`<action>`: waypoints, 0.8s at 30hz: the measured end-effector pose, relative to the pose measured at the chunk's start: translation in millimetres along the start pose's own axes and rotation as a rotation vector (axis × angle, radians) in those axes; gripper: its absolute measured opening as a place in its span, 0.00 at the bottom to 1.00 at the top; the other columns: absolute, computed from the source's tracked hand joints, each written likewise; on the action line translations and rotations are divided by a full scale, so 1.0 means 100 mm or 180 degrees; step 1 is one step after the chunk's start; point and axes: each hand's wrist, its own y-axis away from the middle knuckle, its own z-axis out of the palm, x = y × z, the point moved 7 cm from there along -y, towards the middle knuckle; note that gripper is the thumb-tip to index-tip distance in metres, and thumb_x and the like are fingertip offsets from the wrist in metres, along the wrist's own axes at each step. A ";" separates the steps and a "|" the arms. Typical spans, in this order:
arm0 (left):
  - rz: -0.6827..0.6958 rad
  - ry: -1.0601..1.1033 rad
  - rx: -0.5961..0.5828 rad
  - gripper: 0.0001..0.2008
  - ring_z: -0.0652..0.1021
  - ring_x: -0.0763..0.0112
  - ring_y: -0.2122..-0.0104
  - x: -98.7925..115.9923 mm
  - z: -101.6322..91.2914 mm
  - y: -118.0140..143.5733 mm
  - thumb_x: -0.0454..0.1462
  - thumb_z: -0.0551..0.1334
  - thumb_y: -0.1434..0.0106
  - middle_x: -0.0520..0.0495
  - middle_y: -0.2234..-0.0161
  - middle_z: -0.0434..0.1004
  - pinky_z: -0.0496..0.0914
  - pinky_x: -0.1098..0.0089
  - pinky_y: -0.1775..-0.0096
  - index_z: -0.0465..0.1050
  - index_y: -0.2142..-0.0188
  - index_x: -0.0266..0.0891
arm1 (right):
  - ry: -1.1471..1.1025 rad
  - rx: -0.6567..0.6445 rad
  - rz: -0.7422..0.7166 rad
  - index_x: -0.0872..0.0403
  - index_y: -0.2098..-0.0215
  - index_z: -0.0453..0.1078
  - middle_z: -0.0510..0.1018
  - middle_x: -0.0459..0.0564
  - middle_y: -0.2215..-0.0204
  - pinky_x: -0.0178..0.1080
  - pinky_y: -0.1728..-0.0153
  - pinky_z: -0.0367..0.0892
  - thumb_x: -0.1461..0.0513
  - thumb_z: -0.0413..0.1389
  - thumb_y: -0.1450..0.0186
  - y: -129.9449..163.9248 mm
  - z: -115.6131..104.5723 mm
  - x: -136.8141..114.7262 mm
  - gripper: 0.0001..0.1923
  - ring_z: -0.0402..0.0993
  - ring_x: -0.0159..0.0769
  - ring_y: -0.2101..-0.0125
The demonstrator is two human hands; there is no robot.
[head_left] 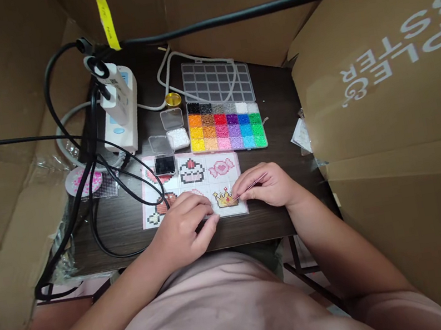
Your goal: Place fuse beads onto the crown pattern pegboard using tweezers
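Note:
My right hand (266, 184) is closed around thin pinkish tweezers (254, 183), their tips over the yellow crown picture (224, 198). On the pattern sheet (222, 154) are several pixel pictures, among them a cupcake (191, 171) and a pink candy (221, 168). A clear pegboard seems to lie over its lower part. My left hand (188, 224) rests at the near edge of the sheet, with thumb and fingers apart and nothing visible between them. It hides part of the lower pictures.
Beyond the sheet stands an open bead box (226, 126) with many colours. Small boxes hold white beads (178, 138) and black beads (164, 164). Black cables (92, 158) loop across the left from a power strip (123, 113). Cardboard walls (388, 103) enclose the table.

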 end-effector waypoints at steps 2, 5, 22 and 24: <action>0.0003 -0.0004 -0.0005 0.02 0.75 0.66 0.60 0.00 0.00 0.00 0.31 0.61 0.35 0.44 0.63 0.77 0.70 0.63 0.56 0.72 0.63 0.37 | -0.0003 0.0004 0.0004 0.54 0.68 0.82 0.85 0.52 0.69 0.36 0.65 0.77 0.64 0.66 0.40 0.00 0.00 0.00 0.02 0.83 0.37 0.69; -0.0008 0.0000 -0.0004 0.03 0.75 0.66 0.60 -0.01 0.01 0.01 0.31 0.60 0.34 0.45 0.63 0.77 0.71 0.63 0.56 0.73 0.63 0.38 | -0.0050 0.0056 0.0053 0.54 0.69 0.82 0.85 0.52 0.69 0.36 0.65 0.77 0.64 0.66 0.40 0.01 -0.02 0.02 0.01 0.82 0.37 0.69; -0.0047 0.0032 0.0024 0.04 0.73 0.68 0.62 0.01 0.00 0.01 0.30 0.58 0.33 0.47 0.64 0.75 0.68 0.65 0.60 0.70 0.64 0.38 | -0.1227 0.2275 -0.0128 0.54 0.75 0.80 0.81 0.52 0.75 0.32 0.85 0.47 0.55 0.71 0.49 -0.32 -0.73 0.03 0.11 0.52 0.21 0.86; -0.0029 0.0010 0.0036 0.05 0.73 0.68 0.62 0.01 0.00 0.01 0.29 0.58 0.33 0.47 0.64 0.74 0.67 0.65 0.60 0.70 0.64 0.38 | -0.1213 0.2406 -0.0121 0.55 0.76 0.79 0.81 0.52 0.76 0.32 0.84 0.45 0.55 0.71 0.49 -0.44 -0.75 0.00 0.12 0.52 0.21 0.86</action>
